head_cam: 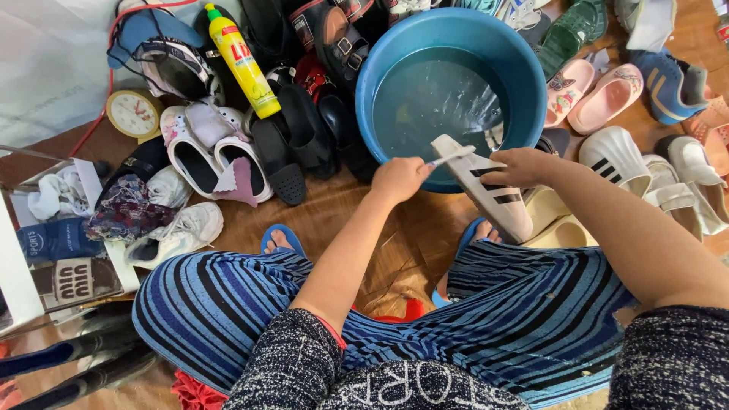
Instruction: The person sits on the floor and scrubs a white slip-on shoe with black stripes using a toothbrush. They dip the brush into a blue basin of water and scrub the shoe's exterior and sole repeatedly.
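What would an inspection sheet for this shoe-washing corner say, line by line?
Surface: brown wooden floor, partly bare between the feet.
Job's things: white striped slide sandal held over a blue basin of water; white brush against its sole.
Clutter: shoes heaped around the basin, pink slippers, white sneakers, yellow soap bottle, small clock.
Fingers: left hand grips the brush; right hand grips the sandal.
Cables: red cord at left.
Surroundings: white sheet at upper left.

Seated person in stripes and flip-flops
Blue-and-black striped trousers (228,304), dark speckled knit sleeves (292,357) with white lettering between them, blue flip-flops (282,237) below the trousers' hem.
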